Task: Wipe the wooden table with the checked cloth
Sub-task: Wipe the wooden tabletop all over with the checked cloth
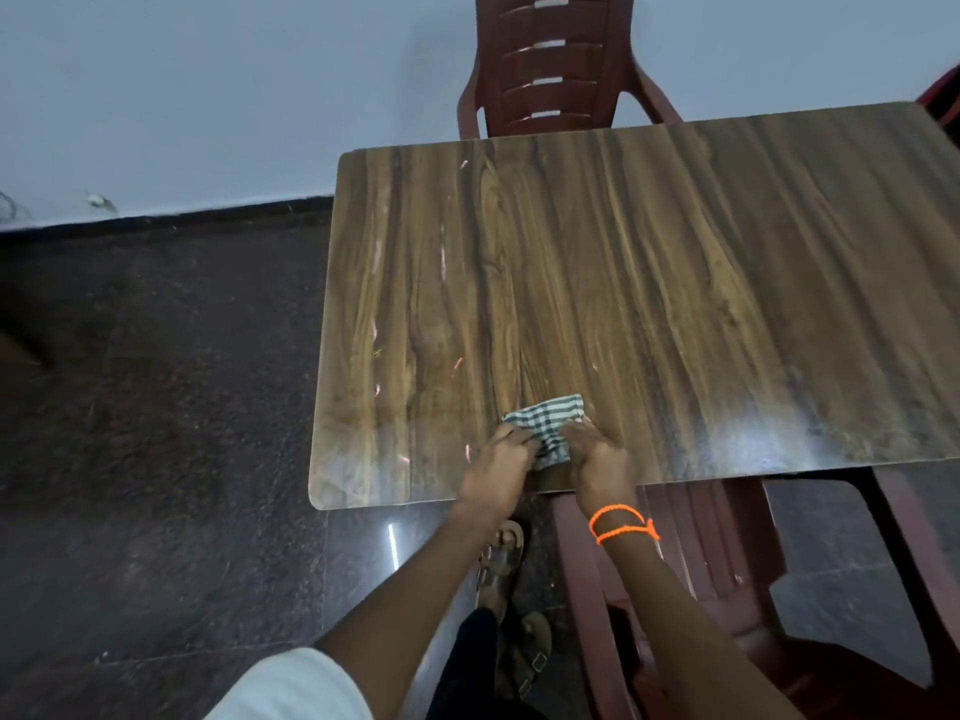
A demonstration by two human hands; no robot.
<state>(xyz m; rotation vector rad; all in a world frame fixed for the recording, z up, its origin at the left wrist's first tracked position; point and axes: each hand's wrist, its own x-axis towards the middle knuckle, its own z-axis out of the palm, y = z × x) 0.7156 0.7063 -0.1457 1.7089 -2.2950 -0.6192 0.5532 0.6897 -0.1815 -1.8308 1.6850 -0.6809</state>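
The wooden table (649, 283) fills the upper right of the head view, its grain running away from me. Several small pink streaks dot its left half. The checked cloth (546, 419), green and white, lies bunched near the table's near edge. My left hand (503, 459) grips the cloth's left side. On the cloth's right side rests my right hand (597, 457), fingers curled onto the fabric, with an orange cord around its wrist. Both hands hide the cloth's lower part.
A dark red plastic chair (550, 65) stands at the table's far side against the pale wall. Another red chair (727, 589) sits tucked under the near edge at the right. My sandalled feet (501, 563) stand on the dark polished floor (156, 407).
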